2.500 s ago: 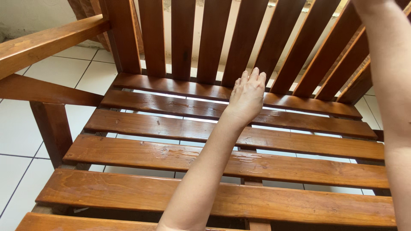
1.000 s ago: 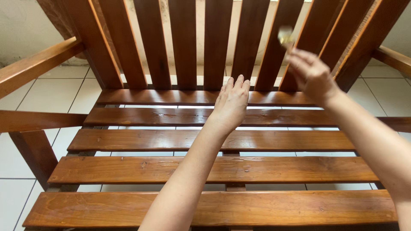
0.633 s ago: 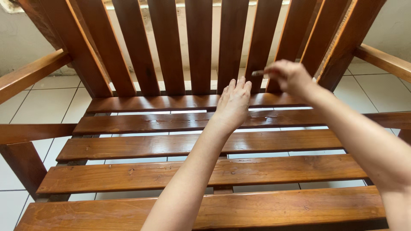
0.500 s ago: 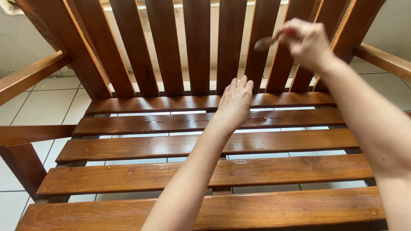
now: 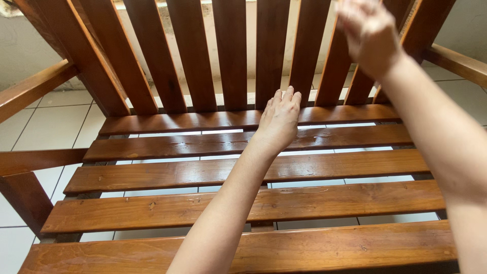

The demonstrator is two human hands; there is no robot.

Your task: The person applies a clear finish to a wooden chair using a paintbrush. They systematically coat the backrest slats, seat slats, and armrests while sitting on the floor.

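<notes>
A brown varnished wooden bench fills the view, with seat slats [image 5: 243, 205] running across and upright back slats [image 5: 231, 56] behind. My left hand [image 5: 280, 119] lies flat, palm down, on the rearmost seat slats near the foot of the back, fingers straight and holding nothing. My right hand [image 5: 369, 31] is raised in front of the back slats at the upper right. It is blurred, its fingertips run past the top edge, and I cannot tell whether anything is in it.
Wooden armrests stand at the left [image 5: 35, 89] and the right [image 5: 456, 61]. White floor tiles [image 5: 61, 119] show beside the bench and through the gaps between the slats. A pale wall [image 5: 20, 45] rises behind.
My right hand, which held a small brush-like tool half a second ago, has swept upward along the back slats; the tool no longer shows. My left hand has stayed in place.
</notes>
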